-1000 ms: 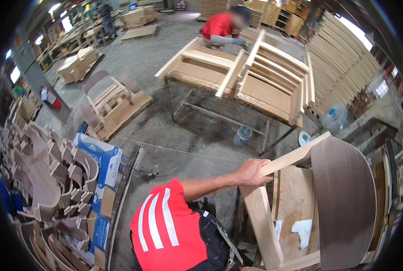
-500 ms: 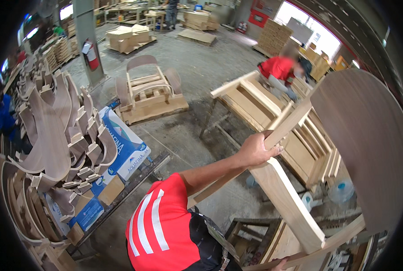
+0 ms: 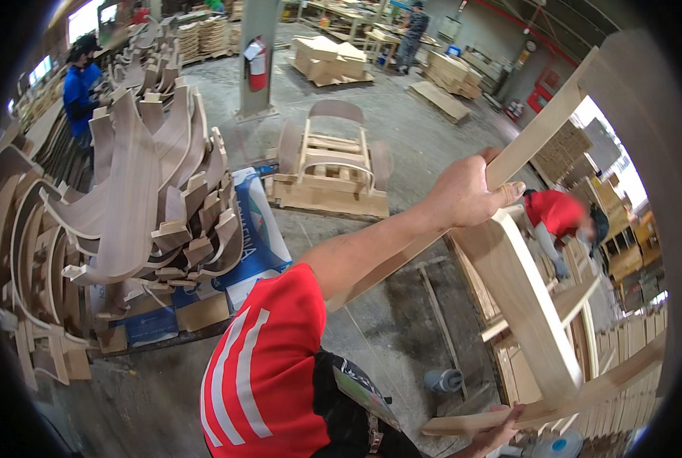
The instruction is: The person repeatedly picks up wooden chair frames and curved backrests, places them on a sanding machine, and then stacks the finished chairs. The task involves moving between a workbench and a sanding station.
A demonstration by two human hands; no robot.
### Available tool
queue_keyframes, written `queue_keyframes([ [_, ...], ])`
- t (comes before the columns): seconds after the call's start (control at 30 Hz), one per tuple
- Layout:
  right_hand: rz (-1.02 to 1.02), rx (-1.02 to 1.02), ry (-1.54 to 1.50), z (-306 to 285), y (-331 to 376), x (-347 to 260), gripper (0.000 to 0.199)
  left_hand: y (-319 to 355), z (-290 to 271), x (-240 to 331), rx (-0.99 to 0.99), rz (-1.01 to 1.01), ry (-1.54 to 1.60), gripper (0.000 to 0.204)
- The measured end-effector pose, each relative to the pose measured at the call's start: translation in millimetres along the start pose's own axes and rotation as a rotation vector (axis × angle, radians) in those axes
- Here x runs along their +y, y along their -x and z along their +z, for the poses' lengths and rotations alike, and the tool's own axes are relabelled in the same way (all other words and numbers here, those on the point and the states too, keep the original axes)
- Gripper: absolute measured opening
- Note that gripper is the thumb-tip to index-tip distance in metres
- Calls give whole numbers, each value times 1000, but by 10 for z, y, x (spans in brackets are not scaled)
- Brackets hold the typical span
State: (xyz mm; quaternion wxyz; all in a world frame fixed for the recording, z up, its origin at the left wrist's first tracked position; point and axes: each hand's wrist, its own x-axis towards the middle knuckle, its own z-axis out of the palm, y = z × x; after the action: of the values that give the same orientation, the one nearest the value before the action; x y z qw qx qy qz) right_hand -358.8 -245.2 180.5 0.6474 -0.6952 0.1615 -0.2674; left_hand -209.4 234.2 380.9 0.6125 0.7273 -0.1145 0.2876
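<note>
I carry a light wooden chair frame point(image 3: 524, 305) with a dark curved panel point(image 3: 646, 153) on its right side, raised in front of me at the right. My left hand point(image 3: 463, 195) is stretched out from my red-sleeved shoulder and shut round a thin upper rail of the frame. At the lower edge of the view, my right hand point(image 3: 497, 431) grips the frame's bottom rail; only its fingers show.
A tall stack of curved wooden parts point(image 3: 127, 206) and blue-white sacks point(image 3: 257, 229) stand at the left. A pallet with chair frames point(image 3: 333, 172) lies ahead, with a column and fire extinguisher point(image 3: 255, 65) behind. A person in blue point(image 3: 81, 84) works far left, a person in red point(image 3: 559, 217) bends at the right.
My view has swung left across the workshop and the chair frame has risen higher with my left hand on it. My right hand has come into view on the bottom rail.
</note>
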Motion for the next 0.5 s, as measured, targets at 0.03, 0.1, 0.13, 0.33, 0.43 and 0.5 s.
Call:
queue_keyframes([
  [0.03,1,-35,9,46,-206,-58,57,-66,-29,-32,-11,-30,2,58],
  [0.1,-4,-66,-6,162,-712,-154,56,-192,-44,-222,81,1,88,57],
  [0.13,-42,-91,19,250,-993,-241,55,-263,-43,-347,130,21,126,57],
  [0.33,-459,-85,357,477,-2696,-954,52,-682,357,-1184,258,-180,546,42],
  [0.43,-627,-180,387,812,-3327,-1398,51,-853,529,-1601,358,-230,589,34],
  [0.5,-691,-271,368,1071,-3613,-1757,50,-985,641,-1786,405,-365,643,29],
])
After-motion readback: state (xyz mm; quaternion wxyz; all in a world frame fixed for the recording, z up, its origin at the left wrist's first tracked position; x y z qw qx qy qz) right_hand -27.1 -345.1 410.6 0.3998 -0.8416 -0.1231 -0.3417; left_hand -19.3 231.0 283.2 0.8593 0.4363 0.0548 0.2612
